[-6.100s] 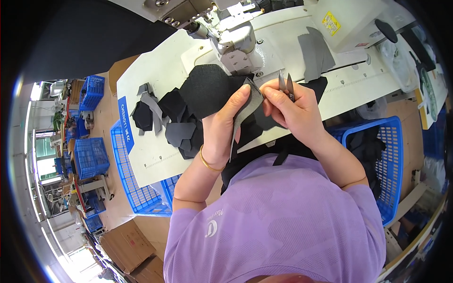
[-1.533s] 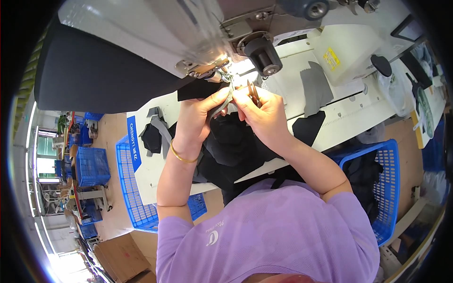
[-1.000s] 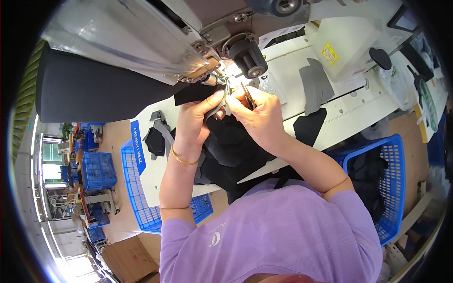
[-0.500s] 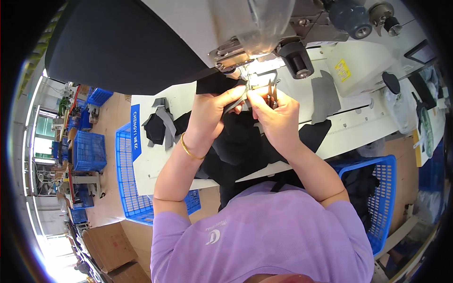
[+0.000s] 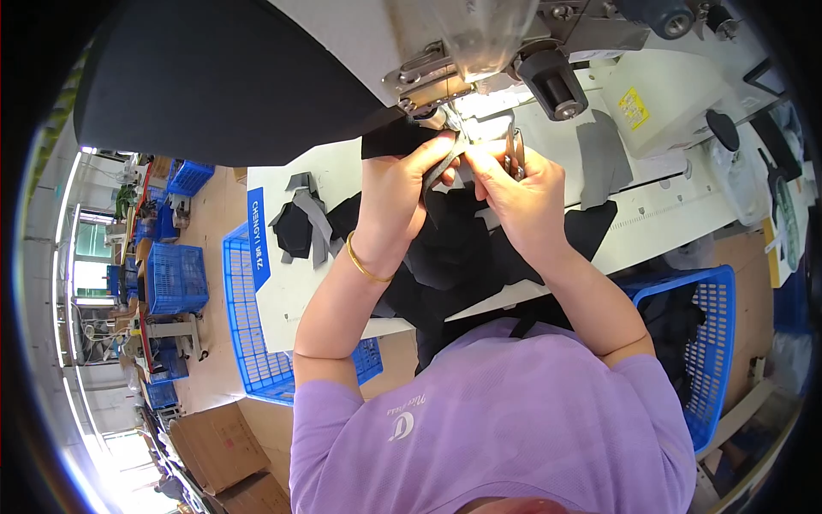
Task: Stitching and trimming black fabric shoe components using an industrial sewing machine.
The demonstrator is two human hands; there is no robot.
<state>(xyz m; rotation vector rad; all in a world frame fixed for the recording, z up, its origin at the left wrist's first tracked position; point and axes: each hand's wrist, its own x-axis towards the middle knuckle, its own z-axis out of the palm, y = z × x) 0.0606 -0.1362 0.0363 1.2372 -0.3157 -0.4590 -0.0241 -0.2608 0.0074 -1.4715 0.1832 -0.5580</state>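
My left hand point(image 5: 396, 195) is closed, thumb against fingers, on a narrow grey fabric strip point(image 5: 440, 169) just in front of the sewing machine's point(image 5: 431, 92) lit needle area. Close beside it, my right hand point(image 5: 529, 199) pinches at the strip's end with thumb and forefinger. Small dark thread snips point(image 5: 515, 151) are tucked in the right hand's fingers, their points upward. Black fabric point(image 5: 449, 257) lies bunched below both hands and hangs over the table's front edge. The strip's exact end is hidden between the fingertips.
Black and grey scraps point(image 5: 300, 224) lie on the white table point(image 5: 295, 295) at left; a grey fabric piece point(image 5: 602, 158) is at right. Blue baskets stand left point(image 5: 248, 313) and right point(image 5: 717, 360), the right one holding dark fabric. A large black panel point(image 5: 231, 81) covers the upper left.
The whole view has shifted slightly, so everything sits a little to the right. Both hands remain together at the needle area, still gripping the strip, and the snips stay in the right hand.
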